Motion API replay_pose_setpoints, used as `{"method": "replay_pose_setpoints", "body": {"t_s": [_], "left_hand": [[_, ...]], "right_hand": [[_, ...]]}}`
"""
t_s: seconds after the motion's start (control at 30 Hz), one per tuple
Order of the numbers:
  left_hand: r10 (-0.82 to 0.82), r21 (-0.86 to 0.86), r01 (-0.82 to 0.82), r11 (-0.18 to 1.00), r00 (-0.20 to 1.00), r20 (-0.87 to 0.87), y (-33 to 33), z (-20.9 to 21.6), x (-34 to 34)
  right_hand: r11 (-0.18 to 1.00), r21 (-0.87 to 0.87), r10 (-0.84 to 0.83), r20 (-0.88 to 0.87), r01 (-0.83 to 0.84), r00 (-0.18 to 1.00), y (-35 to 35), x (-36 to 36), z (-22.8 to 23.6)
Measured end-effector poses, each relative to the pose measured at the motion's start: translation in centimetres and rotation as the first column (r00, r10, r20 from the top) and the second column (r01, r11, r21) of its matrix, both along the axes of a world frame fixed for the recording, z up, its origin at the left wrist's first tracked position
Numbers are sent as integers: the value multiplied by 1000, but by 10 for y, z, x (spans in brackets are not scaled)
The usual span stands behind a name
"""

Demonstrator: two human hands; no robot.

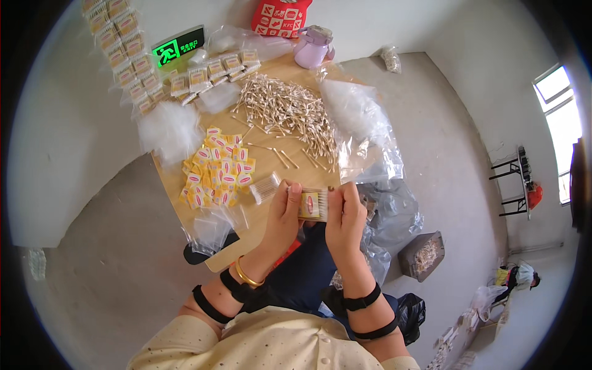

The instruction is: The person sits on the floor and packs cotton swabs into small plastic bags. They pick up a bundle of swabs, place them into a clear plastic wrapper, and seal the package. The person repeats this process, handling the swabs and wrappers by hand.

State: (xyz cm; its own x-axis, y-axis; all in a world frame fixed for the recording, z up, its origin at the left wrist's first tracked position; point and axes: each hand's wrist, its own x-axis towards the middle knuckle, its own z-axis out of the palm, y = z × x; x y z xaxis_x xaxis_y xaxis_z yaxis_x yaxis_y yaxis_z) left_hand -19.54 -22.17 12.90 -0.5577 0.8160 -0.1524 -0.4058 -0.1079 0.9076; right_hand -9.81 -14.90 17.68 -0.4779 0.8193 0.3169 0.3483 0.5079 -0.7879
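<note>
I am holding one flat, roughly rectangular packet of pale cotton swabs (315, 211) between my left hand (287, 206) and my right hand (345, 213), thumbs uppermost. It is facing up toward me, in the air just past the near edge of the light wood-coloured tabletop (261, 165). Its swabs are lying side by side, running roughly away from me. A yellow-and-white rectangular label card with a red oval mark (309, 205) is covering the left part of the face, leaving bare sticks showing to the right. My fingers are hiding both side edges; whether the packet is sealed, I am not managing to tell.
</note>
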Motion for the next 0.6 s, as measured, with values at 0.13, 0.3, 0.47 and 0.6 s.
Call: {"method": "replay_pose_setpoints", "body": {"t_s": [0.13,0.3,0.47,0.6], "left_hand": [[107,125,-94,988,989,-102,7,-20,5],[58,112,-59,992,998,12,15,-39,1],[51,83,-48,995,998,-34,17,-56,2],[-9,-98,18,995,996,84,19,-79,-5]], "right_hand": [[860,-501,-41,-268,-103,963,8,-3,-30],[891,-449,-83,-293,-60,953,4,-6,-43],[992,-116,-40,38,44,998,5,-11,-36],[997,-60,-45,93,51,995,24,-7,-61]]}}
